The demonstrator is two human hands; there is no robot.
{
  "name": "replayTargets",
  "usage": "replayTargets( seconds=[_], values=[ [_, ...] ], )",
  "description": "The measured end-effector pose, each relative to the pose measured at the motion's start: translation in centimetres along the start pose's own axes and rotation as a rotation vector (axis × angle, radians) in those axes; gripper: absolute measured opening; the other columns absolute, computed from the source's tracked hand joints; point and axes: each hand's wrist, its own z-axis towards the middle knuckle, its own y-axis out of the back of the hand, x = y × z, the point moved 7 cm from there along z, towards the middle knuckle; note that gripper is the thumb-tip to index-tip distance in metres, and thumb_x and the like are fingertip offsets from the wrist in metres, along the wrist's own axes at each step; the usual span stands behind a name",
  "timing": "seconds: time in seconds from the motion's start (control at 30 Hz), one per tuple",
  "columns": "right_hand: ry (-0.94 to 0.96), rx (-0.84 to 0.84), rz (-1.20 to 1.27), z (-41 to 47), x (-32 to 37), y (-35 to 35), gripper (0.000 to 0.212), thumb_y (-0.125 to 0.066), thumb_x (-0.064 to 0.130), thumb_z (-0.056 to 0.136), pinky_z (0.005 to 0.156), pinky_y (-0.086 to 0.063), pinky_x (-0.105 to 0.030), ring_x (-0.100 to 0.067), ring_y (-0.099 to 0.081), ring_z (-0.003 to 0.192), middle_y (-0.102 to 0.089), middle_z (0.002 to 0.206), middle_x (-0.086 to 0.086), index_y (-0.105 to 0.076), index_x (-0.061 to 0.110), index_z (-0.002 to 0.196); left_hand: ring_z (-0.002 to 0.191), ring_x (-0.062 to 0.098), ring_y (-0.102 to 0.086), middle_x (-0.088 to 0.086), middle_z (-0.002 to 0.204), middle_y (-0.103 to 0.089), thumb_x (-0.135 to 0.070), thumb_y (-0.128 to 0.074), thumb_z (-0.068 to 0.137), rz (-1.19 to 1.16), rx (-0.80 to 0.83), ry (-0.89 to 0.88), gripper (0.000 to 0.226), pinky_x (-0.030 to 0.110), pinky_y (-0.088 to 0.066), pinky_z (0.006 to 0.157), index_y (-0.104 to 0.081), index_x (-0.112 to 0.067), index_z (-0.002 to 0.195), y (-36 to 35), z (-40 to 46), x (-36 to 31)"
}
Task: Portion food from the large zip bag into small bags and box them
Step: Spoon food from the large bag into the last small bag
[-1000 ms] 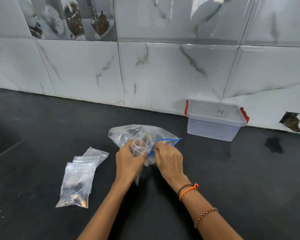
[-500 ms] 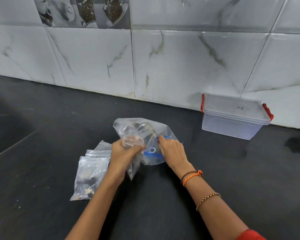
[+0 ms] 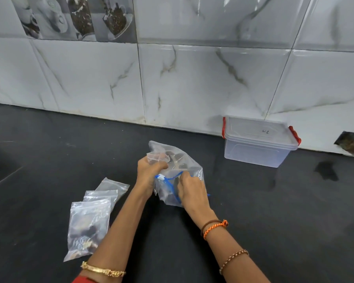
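On the dark counter [image 3: 253, 211], the large zip bag [image 3: 189, 163] sits near the middle, its blue zip strip [image 3: 168, 178] turned toward the person. The left hand [image 3: 148, 174] has its fingers curled around a small clear bag [image 3: 158, 157], holding it at the big bag's mouth. The right hand [image 3: 191, 192] pinches the blue-edged rim of the large bag, fingers bent tightly over the plastic. Dark pieces of food show through the large bag. To the left lies a small pile of little bags [image 3: 90, 219], the nearest with dark food in it. A clear box [image 3: 258, 141] with red clips and its lid on stands against the tiled wall [image 3: 192, 78], well apart from the hands.
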Motion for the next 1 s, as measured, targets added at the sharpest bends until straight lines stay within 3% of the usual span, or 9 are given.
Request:
replayTargets(
  seconds=[0.07, 0.17, 0.27, 0.37, 0.53, 0.63, 0.73, 0.87, 1.0],
  values=[
    [-0.205, 0.067, 0.298, -0.4, -0.9, -1.2, 0.015, -0.043, 0.001, 0.090, 0.056, -0.029, -0.023, -0.024, -0.053, 0.074, -0.060, 0.080, -0.013, -0.056, 0.003, 0.081, 0.058, 0.015, -0.061, 0.008, 0.066, -0.060, 0.014, -0.054, 0.075, 0.059, 0.114, -0.042, 0.018, 0.020, -0.050, 0.049, -0.060, -0.003, 0.079, -1.6, -0.1, -0.9],
    [-0.512, -0.057, 0.699, -1.3, -1.4, -0.9, 0.041, -0.039, -0.005, 0.086, 0.051, -0.030, -0.017, -0.008, -0.037, 0.058, -0.042, 0.057, 0.004, -0.038, 0.017, 0.052, 0.071, 0.018, -0.064, 0.009, 0.077, -0.065, 0.010, -0.058, 0.075, 0.213, 0.267, -0.095, 0.019, 0.027, -0.053, 0.063, -0.063, -0.005, 0.085, -3.9, -0.3, -2.2],
    [-0.675, -0.028, 0.813, -1.4, -1.8, -0.6, 0.042, -0.048, -0.005, 0.084, 0.051, -0.041, -0.025, -0.008, -0.043, 0.051, -0.045, 0.049, 0.003, -0.043, 0.013, 0.046, 0.072, 0.022, -0.065, 0.009, 0.077, -0.066, 0.007, -0.061, 0.073, 0.206, 0.149, -0.108, 0.019, 0.032, -0.052, 0.065, -0.063, -0.011, 0.078, -2.3, 0.5, -2.6],
    [-0.827, 0.042, 1.092, -1.8, -2.1, -0.7, 0.024, -0.054, -0.004, 0.084, 0.042, -0.051, -0.022, -0.015, -0.057, 0.043, -0.059, 0.056, -0.009, -0.060, 0.002, 0.061, 0.068, 0.022, -0.061, 0.008, 0.072, -0.064, 0.002, -0.064, 0.064, 0.220, 0.080, -0.116, 0.016, 0.031, -0.050, 0.063, -0.063, -0.012, 0.073, 0.0, 0.5, -2.1],
    [-0.857, 0.072, 1.243, -2.6, -2.4, 0.9, 0.010, -0.056, -0.003, 0.086, 0.043, -0.052, -0.018, -0.009, -0.061, 0.039, -0.063, 0.062, -0.014, -0.062, -0.004, 0.078, 0.070, 0.025, -0.061, 0.008, 0.071, -0.064, 0.004, -0.061, 0.060, 0.208, -0.014, -0.100, 0.021, 0.039, -0.052, 0.071, -0.063, -0.013, 0.072, 2.3, 0.5, -1.1],
    [-0.869, 0.054, 1.290, -3.6, -3.2, 2.2, 0.008, -0.058, 0.002, 0.087, 0.042, -0.051, -0.017, -0.008, -0.060, 0.040, -0.063, 0.059, -0.011, -0.062, -0.005, 0.089, 0.075, 0.024, -0.062, 0.006, 0.075, -0.065, 0.004, -0.065, 0.063, 0.231, -0.059, -0.095, 0.022, 0.036, -0.053, 0.074, -0.063, -0.015, 0.074, 3.2, 0.0, -0.7],
    [-0.873, 0.022, 1.318, -4.6, -4.5, 3.4, 0.007, -0.057, 0.004, 0.088, 0.041, -0.049, -0.016, -0.006, -0.059, 0.038, -0.063, 0.049, -0.005, -0.061, -0.001, 0.084, 0.074, 0.016, -0.061, 0.002, 0.076, -0.064, 0.004, -0.065, 0.070, 0.250, -0.085, -0.123, 0.024, 0.026, -0.051, 0.067, -0.061, -0.019, 0.077, 3.5, -0.8, -0.9],
    [-0.871, 0.003, 1.348, -6.0, -6.2, 4.9, 0.008, -0.057, 0.005, 0.089, 0.041, -0.048, -0.015, -0.005, -0.058, 0.040, -0.063, 0.050, -0.004, -0.061, 0.002, 0.082, 0.079, 0.012, -0.059, -0.001, 0.089, -0.061, -0.001, -0.067, 0.070, 0.306, -0.121, -0.214, 0.029, 0.026, -0.049, 0.070, -0.059, -0.009, 0.097, 3.8, -2.6, -1.3],
    [-0.885, -0.027, 1.381, -7.5, -7.6, 5.9, 0.013, -0.057, 0.006, 0.089, 0.041, -0.048, -0.013, -0.004, -0.057, 0.038, -0.061, 0.043, 0.000, -0.061, 0.003, 0.077, 0.079, 0.004, -0.054, -0.016, 0.087, -0.051, 0.003, -0.067, 0.071, 0.294, -0.171, -0.336, 0.033, 0.017, -0.044, 0.068, -0.057, -0.014, 0.097, 3.6, -5.6, -2.1]
  ],
)
